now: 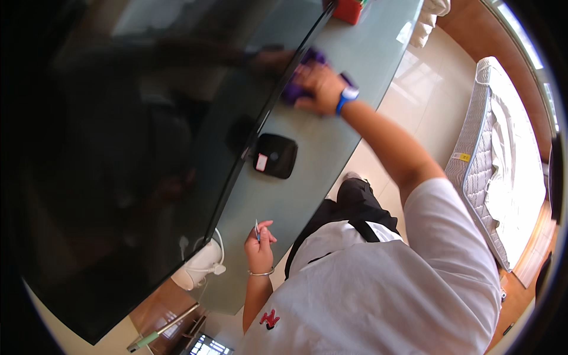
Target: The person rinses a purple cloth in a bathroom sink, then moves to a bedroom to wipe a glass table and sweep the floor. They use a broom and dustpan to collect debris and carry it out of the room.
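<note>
My right hand (320, 90), blurred by motion and wearing a blue wristband, presses a purple cloth (291, 92) onto the glass tabletop (322, 160), close to the lower edge of a large black screen (136, 148). The cloth bunches up under and around the fingers. Lower down, near the tabletop's near side, my left hand (259, 248) pinches a small, thin, whitish-blue thing (257, 229) between thumb and fingers; its kind is too small to make out. A bracelet circles that wrist.
A flat black box (275, 155) with a pale label lies between my hands. At the far end sits a red container (348, 10). A white device with a cord (198, 266) is by the screen's lower corner. A mattress (503, 165) stands to the right.
</note>
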Available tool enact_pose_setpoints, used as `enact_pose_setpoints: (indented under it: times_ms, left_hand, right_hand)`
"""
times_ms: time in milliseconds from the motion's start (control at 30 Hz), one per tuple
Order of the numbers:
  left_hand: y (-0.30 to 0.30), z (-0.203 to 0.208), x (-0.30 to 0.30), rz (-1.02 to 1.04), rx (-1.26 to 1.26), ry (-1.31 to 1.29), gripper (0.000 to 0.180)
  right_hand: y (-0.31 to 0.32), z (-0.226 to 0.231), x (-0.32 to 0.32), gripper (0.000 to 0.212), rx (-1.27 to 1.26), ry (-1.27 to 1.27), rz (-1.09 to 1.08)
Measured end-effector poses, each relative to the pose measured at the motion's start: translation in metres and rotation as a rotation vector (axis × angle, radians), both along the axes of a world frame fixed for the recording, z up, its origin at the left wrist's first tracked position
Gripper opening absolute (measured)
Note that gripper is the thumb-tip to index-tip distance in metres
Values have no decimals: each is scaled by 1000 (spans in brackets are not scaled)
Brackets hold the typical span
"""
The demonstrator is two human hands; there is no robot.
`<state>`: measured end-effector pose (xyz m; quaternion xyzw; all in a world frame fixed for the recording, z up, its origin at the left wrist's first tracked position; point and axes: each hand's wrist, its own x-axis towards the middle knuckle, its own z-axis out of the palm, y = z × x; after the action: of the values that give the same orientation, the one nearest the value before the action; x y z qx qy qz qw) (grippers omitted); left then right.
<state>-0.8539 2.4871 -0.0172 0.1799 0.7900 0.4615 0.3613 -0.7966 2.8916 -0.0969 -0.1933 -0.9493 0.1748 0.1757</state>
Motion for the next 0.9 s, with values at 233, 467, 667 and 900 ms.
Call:
enact_pose_setpoints:
  times_ms: [233,467,667,900]
  left_hand:
    - [116,12,14,-199,32,127,25]
    - [251,17,83,-11,19,145,25]
    - [330,46,130,-86,-77,342,23]
    - [373,48,131,-42,-115,212,23]
  right_hand:
    - [25,4,38,52,-41,17,294]
    - [239,14,165,48,-54,-38,28]
    - [284,16,179,53,-129,14,77]
    - [320,12,198,54,-200,-11,389]
